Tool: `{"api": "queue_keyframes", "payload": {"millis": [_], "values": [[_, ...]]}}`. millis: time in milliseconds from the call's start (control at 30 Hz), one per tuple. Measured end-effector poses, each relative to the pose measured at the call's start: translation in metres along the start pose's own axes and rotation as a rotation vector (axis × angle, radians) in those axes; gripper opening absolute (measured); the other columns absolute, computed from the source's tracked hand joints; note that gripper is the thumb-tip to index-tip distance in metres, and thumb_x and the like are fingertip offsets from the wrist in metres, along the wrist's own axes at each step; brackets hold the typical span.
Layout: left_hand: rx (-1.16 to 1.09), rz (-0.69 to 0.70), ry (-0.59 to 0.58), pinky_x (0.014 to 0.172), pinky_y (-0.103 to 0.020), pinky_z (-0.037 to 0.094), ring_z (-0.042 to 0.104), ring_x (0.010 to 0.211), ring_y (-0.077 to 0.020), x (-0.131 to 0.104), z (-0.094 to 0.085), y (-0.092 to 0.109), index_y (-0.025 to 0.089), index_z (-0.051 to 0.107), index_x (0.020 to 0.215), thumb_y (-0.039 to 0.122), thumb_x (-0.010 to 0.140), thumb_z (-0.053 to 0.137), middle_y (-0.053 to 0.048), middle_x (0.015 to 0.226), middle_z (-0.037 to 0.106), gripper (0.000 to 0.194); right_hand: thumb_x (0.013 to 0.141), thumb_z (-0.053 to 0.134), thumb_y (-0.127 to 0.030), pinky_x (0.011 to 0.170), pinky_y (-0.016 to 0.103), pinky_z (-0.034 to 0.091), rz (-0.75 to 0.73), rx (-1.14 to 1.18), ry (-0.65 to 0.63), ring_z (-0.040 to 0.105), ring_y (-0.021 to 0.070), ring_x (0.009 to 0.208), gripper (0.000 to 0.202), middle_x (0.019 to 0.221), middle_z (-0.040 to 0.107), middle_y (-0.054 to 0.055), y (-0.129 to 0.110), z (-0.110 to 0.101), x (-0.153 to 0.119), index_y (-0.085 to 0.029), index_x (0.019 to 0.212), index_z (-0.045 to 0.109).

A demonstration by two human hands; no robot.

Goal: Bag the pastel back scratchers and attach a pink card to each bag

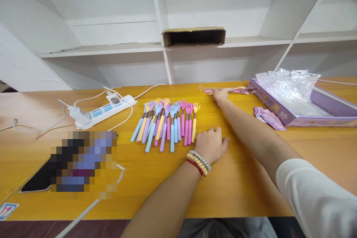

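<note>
Claw-headed sticks: The slim plastic claw-headed sticks in blue, yellow, purple and pink (172, 134) lie at the centre of the frame, heads toward the shelf and handles toward the person, probably so each handle comes easily to hand.
Left hand: The braceleted left hand (209, 144) rests just right of the sticks, fingers loosely curled; its fingertips are hidden, so I cannot tell whether it grips anything.
Right hand: The bare right hand (220, 96) reaches to the upper right of centre, over the near-left part of a long clear plastic packet with a yellow stick and pink printing (237, 90). Whether the fingers clamp or merely press it, I cannot tell.
Purple tray: At the right, the purple printed cardboard tray (267, 102) holds heaped clear plastic bags (288, 85), its walls seemingly keeping the slippery pile together.
Pink cards: Small pink-and-purple printed cards (272, 119) overlap beside its left corner, presumably within right-arm reach.
</note>
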State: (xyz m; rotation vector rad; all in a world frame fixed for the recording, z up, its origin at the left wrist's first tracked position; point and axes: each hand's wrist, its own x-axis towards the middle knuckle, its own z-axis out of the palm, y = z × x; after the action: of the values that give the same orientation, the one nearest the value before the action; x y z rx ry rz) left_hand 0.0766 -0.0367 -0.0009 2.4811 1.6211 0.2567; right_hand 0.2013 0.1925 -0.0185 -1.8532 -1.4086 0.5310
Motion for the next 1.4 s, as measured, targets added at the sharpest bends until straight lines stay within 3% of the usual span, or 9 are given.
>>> {"api": "queue_keyframes", "payload": {"millis": [100,233,367,633,833,1000,1133,1267,1400], "values": [[0.001,0.005,-0.013,0.069,-0.036,0.045,0.062,0.085,-0.0264,0.000,-0.001,0.000,0.019,0.049,0.101,0.049,0.087,0.034,-0.009,0.094,0.062,0.037,0.082,0.046,-0.045,0.062,0.034,0.048,0.118,-0.045,0.011,0.062,0.0245,0.073,0.041,0.080,0.064,0.018,-0.001,0.000,0.004,-0.009,0.095,0.061],[0.018,-0.007,-0.041,0.070,-0.037,0.045,0.061,0.086,-0.0258,0.000,-0.003,0.000,0.019,0.049,0.102,0.051,0.087,0.033,-0.010,0.097,0.062,0.038,0.078,0.052,-0.053,0.069,0.036,0.047,0.129,-0.094,0.010,0.062,0.0290,0.085,0.048,0.090,0.063,0.022,-0.002,-0.008,-0.005,-0.009,0.091,0.063],[0.022,0.011,-0.030,0.070,-0.037,0.045,0.062,0.085,-0.0254,0.000,-0.004,-0.001,0.020,0.049,0.101,0.050,0.086,0.035,-0.008,0.096,0.063,0.036,0.082,0.035,-0.064,0.080,0.039,0.043,-0.052,-0.293,-0.013,0.058,0.0317,0.096,0.061,0.099,0.062,0.023,0.006,-0.021,-0.027,-0.010,0.086,0.064],[0.049,0.069,-0.018,0.071,-0.037,0.045,0.061,0.086,-0.0248,-0.002,-0.006,-0.004,0.019,0.050,0.101,0.046,0.086,0.037,-0.008,0.096,0.062,0.033,0.084,0.044,-0.042,0.086,0.033,0.038,-0.495,-0.512,-0.084,0.053,0.0230,0.100,0.035,0.104,0.061,0.012,0.031,-0.041,-0.075,-0.016,0.098,0.063],[0.100,0.173,0.057,0.084,-0.036,0.042,0.055,0.097,-0.0235,-0.005,-0.011,-0.009,0.018,0.056,0.095,0.040,0.086,0.041,-0.010,0.100,0.058,0.028,0.088,0.038,-0.043,0.098,0.043,0.032,-0.578,-0.548,-0.186,0.044,0.0260,0.119,0.044,0.131,0.050,0.010,0.048,-0.064,-0.113,-0.020,0.122,0.054],[0.160,0.215,0.107,0.090,-0.038,0.037,0.050,0.101,-0.0248,-0.004,-0.016,-0.010,0.017,0.059,0.094,0.039,0.085,0.043,-0.012,0.102,0.056,0.029,0.088,0.039,-0.040,0.106,0.034,0.027,-0.625,-0.489,-0.210,0.040,0.0219,0.126,0.049,0.135,0.047,0.012,0.063,-0.078,-0.138,-0.013,0.126,0.052],[0.211,0.144,0.179,0.092,-0.039,0.036,0.049,0.103,-0.0256,0.002,-0.023,-0.019,0.017,0.060,0.096,0.035,0.085,0.041,-0.012,0.102,0.058,0.028,0.085,0.046,-0.037,0.104,0.031,0.031,-0.623,-0.374,-0.185,0.048,0.0208,0.120,0.044,0.127,0.054,0.013,0.069,-0.089,-0.150,-0.012,0.118,0.058],[0.263,-0.069,0.274,0.090,-0.039,0.037,0.050,0.102,-0.0276,0.008,-0.031,-0.040,0.016,0.061,0.097,0.031,0.083,0.041,-0.013,0.100,0.059,0.028,0.082,0.050,-0.037,0.090,0.029,0.042,-0.530,-0.239,-0.279,0.059,0.0189,0.101,0.033,0.111,0.065,0.008,0.069,-0.104,-0.151,-0.017,0.105,0.064],[0.273,-0.193,0.234,0.083,-0.038,0.041,0.054,0.096,-0.0286,0.012,-0.031,-0.057,0.014,0.062,0.098,0.033,0.081,0.043,-0.015,0.099,0.060,0.031,0.081,0.051,-0.034,0.078,0.025,0.043,-0.470,-0.173,-0.275,0.061,0.0163,0.084,0.026,0.095,0.069,0.005,0.065,-0.113,-0.151,-0.017,0.094,0.066]]}}
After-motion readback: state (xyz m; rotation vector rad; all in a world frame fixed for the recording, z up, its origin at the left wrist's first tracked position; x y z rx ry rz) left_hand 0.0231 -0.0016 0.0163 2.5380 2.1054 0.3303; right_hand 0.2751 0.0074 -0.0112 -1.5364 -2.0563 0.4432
